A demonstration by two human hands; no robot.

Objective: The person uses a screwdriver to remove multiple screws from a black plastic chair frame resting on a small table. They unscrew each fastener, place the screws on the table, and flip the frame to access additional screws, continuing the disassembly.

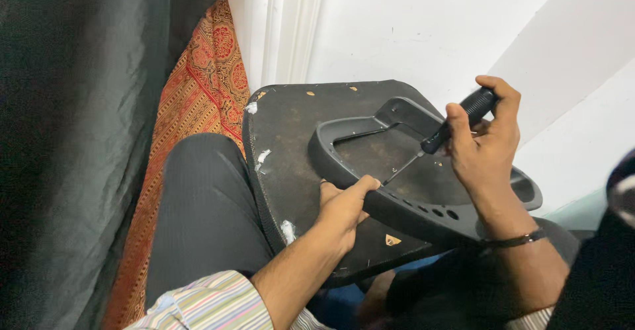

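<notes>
My left hand (344, 204) clamps the stiff, light plastic armrest frame (397, 201) at its 7 o'clock edge; right hand (486, 141) fists the screwdriver (456, 120).

Black-handled screwdriver (444, 128), tip down inside dark plastic frame (423, 204) on board.

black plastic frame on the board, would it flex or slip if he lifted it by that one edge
The black plastic frame is a thin open loop, so it probably feels light and may twist a little. Its moulded lip lets the left hand curl over it, so slipping seems unlikely. It lies flat on the dark board, so it should slide rather than roll.
</notes>
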